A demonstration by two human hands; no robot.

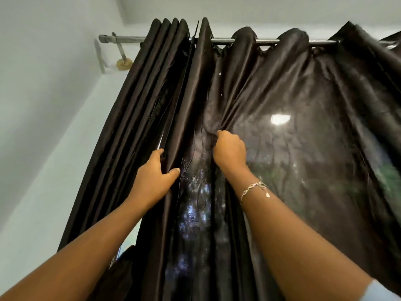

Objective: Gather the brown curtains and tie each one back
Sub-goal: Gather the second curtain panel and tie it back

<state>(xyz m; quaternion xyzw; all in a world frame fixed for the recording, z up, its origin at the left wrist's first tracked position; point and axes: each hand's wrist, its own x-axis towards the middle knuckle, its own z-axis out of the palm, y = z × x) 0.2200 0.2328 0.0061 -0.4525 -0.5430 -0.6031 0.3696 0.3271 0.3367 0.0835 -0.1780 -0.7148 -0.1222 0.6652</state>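
Left grip (156, 177), right grip (230, 153); two curtains (134, 105) (303, 101)

A metal rod (267, 41) carries two brown curtains. The left curtain (138, 105) hangs bunched together. The right curtain (314, 88) is spread wider.

- We record a grey metal rod (225, 41) running level across the upper part of the view, close under the ceiling (260, 9).
- The rod's left end carries a blunt end cap (103, 38), which projects past the support.
- A slim metal bracket arm (120, 48) slants down from the rod near that end to a round tan base (124, 63) fixed on the wall.
- The white wall (43, 105) on the left is plain and unmarked.
- The ceiling is white and plain.
- We note a bright oval patch of light (280, 119) right of centre and blurred green foliage (388, 174) at the far right; both are too soft to detail.
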